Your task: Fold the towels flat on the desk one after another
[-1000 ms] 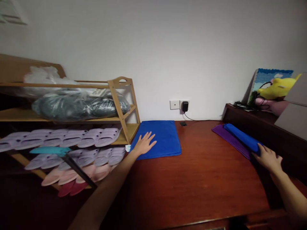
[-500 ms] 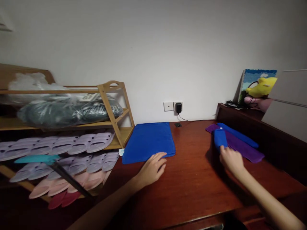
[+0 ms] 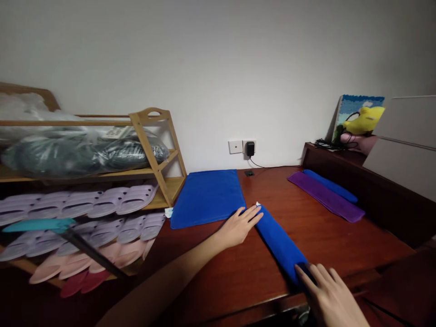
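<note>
A long, narrow folded blue cloth (image 3: 277,238) lies slantwise on the wooden table, a small white tag at its far end. My left hand (image 3: 236,227) rests with its fingers stretched out, the fingertips touching that far end. Over the near end, at the table's front edge, is my right hand (image 3: 327,288), fingers apart and partly covering the cloth. Just beyond my left hand, a wide blue cloth (image 3: 209,197) is spread flat. A purple folded cloth (image 3: 325,196) and another narrow blue cloth (image 3: 330,185) lie side by side at the right.
At the left stands a wooden rack (image 3: 150,150) with bagged items (image 3: 75,154) and rows of slippers (image 3: 136,200). A turquoise-topped handle (image 3: 41,225) juts up before it. A black plug (image 3: 250,148) sits in the wall. A raised ledge (image 3: 357,177) borders the table's right side.
My right hand has brought the narrow blue cloth from beside the purple one leftward and toward me, and it now lies lengthwise. My left hand has shifted slightly right onto its far end.
</note>
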Motion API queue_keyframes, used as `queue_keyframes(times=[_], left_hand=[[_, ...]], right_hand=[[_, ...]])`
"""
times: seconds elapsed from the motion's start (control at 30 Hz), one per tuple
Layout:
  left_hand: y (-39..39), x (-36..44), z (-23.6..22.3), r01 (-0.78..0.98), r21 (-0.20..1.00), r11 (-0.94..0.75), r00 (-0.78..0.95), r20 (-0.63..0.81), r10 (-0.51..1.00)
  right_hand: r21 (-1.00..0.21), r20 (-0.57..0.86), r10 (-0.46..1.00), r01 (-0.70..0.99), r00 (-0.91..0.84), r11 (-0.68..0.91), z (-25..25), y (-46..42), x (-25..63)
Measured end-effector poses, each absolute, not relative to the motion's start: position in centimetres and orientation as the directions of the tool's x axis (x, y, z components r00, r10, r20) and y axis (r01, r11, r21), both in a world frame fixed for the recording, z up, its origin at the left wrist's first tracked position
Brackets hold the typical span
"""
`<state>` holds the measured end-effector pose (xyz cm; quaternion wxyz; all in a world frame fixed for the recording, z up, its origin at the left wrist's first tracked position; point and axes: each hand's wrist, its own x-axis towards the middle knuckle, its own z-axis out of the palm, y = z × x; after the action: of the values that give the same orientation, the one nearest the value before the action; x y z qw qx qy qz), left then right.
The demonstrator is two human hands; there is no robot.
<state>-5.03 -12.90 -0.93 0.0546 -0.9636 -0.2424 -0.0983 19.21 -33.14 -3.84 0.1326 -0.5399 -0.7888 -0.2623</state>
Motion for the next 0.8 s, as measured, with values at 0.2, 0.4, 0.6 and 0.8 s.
queue_keyframes(times=[0.2,0.4,0.6,0.8], left_hand=[[-11.3,-3.8,-0.4,0.325,-0.004,-0.946,0.935,0.155,0.321],[-11.9,-6.0,0.3,0.242,0.062,-0.968,0.953,0.17,0.249],[-14.2,-8.5,1.7,0.23,0.233,-0.945,0.934,0.219,0.281],[-14.5,-8.2,3.2,0.242,0.26,-0.935,0.936,0.191,0.295]], right_hand=[[0.106,0.4,0.841,0.93,-0.363,0.351,-3.1,-35.8,23.5],[-0.136,0.43,0.875,0.943,-0.221,0.305,-5.7,-37.3,25.9],[-0.341,0.474,0.877,0.904,-0.072,0.259,-6.4,-37.1,27.1],[-0.439,0.485,0.874,0.856,-0.031,0.274,-6.1,-37.0,26.1]])
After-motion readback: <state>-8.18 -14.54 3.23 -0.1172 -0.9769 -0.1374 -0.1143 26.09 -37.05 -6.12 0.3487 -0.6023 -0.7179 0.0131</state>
